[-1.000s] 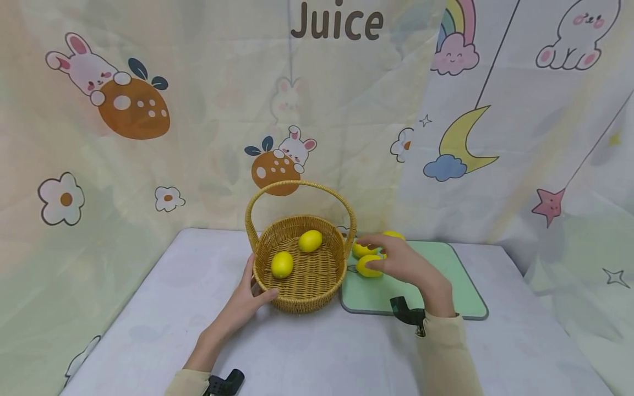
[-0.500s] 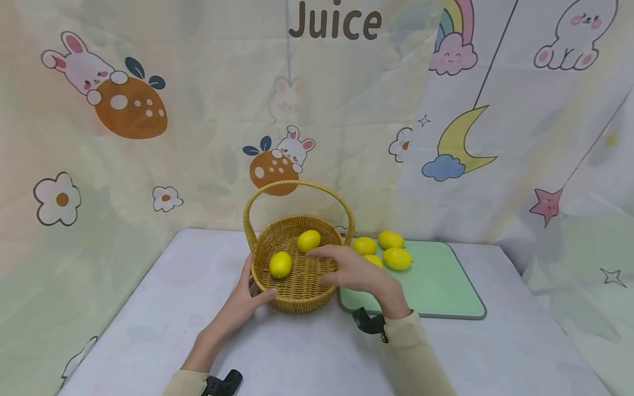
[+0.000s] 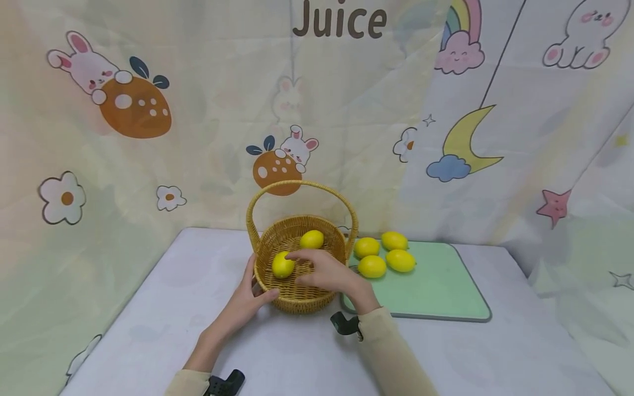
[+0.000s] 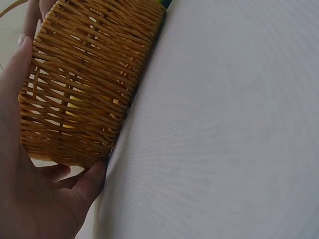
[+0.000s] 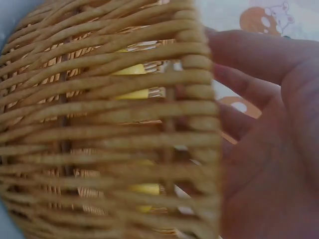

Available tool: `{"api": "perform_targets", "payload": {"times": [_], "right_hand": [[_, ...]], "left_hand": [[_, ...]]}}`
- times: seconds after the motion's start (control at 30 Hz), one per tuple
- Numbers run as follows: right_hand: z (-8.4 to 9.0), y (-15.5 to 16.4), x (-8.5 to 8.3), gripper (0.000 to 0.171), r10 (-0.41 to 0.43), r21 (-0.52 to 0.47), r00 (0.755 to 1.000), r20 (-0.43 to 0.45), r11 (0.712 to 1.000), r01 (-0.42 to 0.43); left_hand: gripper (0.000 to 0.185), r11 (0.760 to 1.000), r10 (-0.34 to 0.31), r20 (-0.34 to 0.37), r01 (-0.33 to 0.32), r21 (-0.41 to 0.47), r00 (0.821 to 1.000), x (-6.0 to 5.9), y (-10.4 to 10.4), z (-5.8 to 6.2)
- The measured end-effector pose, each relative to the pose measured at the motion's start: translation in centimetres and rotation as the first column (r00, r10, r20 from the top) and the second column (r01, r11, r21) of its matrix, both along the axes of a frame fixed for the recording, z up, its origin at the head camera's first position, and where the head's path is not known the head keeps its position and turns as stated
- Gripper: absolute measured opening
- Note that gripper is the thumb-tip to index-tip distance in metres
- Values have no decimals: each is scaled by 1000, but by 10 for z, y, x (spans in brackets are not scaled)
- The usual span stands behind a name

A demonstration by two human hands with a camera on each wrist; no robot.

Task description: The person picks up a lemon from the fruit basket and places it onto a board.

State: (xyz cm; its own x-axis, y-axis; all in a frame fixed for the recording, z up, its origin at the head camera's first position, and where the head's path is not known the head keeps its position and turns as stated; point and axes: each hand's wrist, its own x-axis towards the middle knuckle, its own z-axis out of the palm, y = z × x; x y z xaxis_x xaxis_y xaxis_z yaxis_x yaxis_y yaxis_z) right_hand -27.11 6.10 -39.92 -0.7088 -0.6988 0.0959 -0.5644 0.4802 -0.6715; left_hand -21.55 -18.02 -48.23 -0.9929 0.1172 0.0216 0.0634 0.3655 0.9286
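A pale cartoon-print curtain fills the upper frame, "Juice" at top centre; a white-clothed table spans the lower frame; soft, even light.

A round woven wicker basket with an arched handle stands on a pale table, holding 2 yellow lemons. The left hand grips its near rim; the right hand reaches inside, fingertips touching the nearer lemon. 4 more lemons lie on a green mat.

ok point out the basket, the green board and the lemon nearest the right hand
basket [image 3: 301,301]: head view, front of the woven wall
green board [image 3: 436,291]: head view, bare middle of its surface
lemon [image 3: 281,265]: head view, its visible yellow skin, left of the right hand's fingertips
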Motion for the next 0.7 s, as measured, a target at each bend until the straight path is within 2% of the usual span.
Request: {"api": "perform_targets", "payload": {"times": [0.13,0.37,0.7], "right_hand": [[-2,-10,-6,53,-20,-3,1000,-18,1000,20],[-12,-27,-15,55,-57,61,996,-63,996,61],[-25,-44,-19,57,-29,106,998,-60,994,35]], "left_hand": [[105,1000,-1,-11,1,6,1000,1,0,1],[106,1000,2,-10,-2,9,1000,0,2,0],[106,1000,14,8,-15,8,1000,0,0,0]]}}
